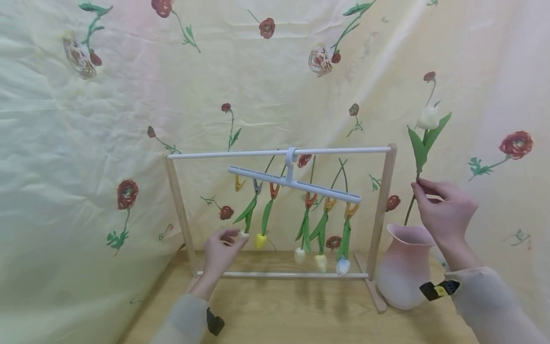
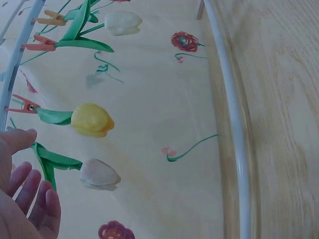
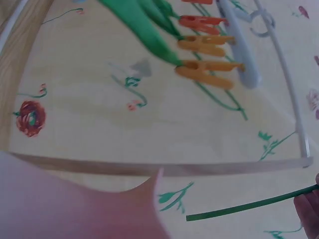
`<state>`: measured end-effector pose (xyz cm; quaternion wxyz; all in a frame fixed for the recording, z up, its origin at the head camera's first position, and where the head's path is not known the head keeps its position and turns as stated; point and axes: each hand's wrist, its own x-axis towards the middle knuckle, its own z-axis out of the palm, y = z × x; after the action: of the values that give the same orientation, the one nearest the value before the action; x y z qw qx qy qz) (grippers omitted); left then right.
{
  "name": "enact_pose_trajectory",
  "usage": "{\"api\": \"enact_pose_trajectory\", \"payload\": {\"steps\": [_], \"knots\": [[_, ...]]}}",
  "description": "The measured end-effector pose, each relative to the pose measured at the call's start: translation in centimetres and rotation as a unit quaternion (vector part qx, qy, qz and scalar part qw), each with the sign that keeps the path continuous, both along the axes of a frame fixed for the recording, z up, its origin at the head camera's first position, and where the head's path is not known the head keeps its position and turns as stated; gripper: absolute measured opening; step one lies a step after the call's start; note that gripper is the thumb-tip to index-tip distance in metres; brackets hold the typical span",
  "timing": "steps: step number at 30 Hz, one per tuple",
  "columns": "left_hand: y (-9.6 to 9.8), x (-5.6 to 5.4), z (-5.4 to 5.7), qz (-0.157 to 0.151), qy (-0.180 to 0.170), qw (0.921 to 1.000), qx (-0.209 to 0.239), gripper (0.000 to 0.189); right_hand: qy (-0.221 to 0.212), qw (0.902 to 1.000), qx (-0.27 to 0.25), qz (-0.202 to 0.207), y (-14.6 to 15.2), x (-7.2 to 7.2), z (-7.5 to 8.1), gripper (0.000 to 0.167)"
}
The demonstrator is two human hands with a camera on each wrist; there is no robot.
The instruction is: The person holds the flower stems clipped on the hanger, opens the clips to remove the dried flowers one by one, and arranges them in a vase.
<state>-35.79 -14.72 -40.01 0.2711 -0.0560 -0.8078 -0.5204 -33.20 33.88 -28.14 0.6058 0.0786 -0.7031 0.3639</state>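
My right hand [image 1: 449, 205] pinches the green stem of an upright white tulip [image 1: 428, 118]. The stem's lower end is at the mouth of a pink and white vase [image 1: 406, 272]; whether it is inside cannot be told. My left hand [image 1: 223, 251] is beside an upside-down white tulip [image 2: 99, 174], its fingers apart around the leaf side without a visible grip. A grey clip [image 1: 257, 186] holds that tulip on a tilted pale blue hanger [image 1: 266, 177]. Beside it hangs a yellow tulip [image 1: 260, 241]. Further right hang a white tulip [image 1: 300, 255], a pale yellow one [image 1: 320, 263] and a blue-white one [image 1: 343, 266].
A rack with wooden posts [image 1: 382, 215] and a white top rail [image 1: 343, 151] carries the hanger. Its lower rail [image 1: 275, 275] crosses just above the wooden table [image 1: 275, 310]. An orange clip [image 1: 239, 183] at the hanger's left holds no flower. Flower-printed cloth [image 1: 275, 86] hangs behind.
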Motion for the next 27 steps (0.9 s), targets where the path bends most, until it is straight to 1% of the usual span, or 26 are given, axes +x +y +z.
{"api": "enact_pose_trajectory", "payload": {"steps": [3,7,10,13,17,20,23,26,27], "knots": [[0.3,-0.6,0.2,0.011,0.002,0.9999,0.007,0.031,-0.041,0.9989,-0.002,-0.021,0.9,-0.5,-1.1,0.016],[0.5,-1.6,0.6,0.016,0.000,0.9999,0.007,0.035,-0.104,0.9929,0.012,-0.058,2.0,-1.0,-2.4,0.017],[0.6,-2.4,0.6,0.009,-0.002,1.0000,0.003,0.037,-0.152,0.9864,0.029,-0.056,2.5,-1.2,-3.2,0.020],[0.8,-3.2,0.4,0.003,-0.005,1.0000,0.001,0.040,-0.205,0.9762,0.058,-0.043,3.0,-1.1,-3.9,0.024],[1.2,-4.1,0.1,-0.007,-0.002,1.0000,-0.002,0.044,-0.270,0.9565,0.101,-0.047,3.6,-0.8,-4.5,0.027],[1.4,-4.8,-0.1,-0.013,0.000,0.9999,-0.003,0.046,-0.300,0.9449,0.124,-0.044,3.8,-0.8,-4.7,0.029],[1.6,-5.2,-0.1,-0.008,-0.008,0.9999,-0.004,0.049,-0.317,0.9367,0.145,-0.035,4.0,-0.8,-4.8,0.029],[1.8,-5.5,-0.1,-0.002,-0.017,0.9998,-0.005,0.051,-0.332,0.9295,0.159,-0.026,4.0,-0.8,-4.9,0.025],[1.9,-5.6,-0.1,0.000,-0.019,0.9998,-0.005,0.052,-0.342,0.9255,0.162,-0.021,3.9,-0.7,-4.9,0.024]]}}
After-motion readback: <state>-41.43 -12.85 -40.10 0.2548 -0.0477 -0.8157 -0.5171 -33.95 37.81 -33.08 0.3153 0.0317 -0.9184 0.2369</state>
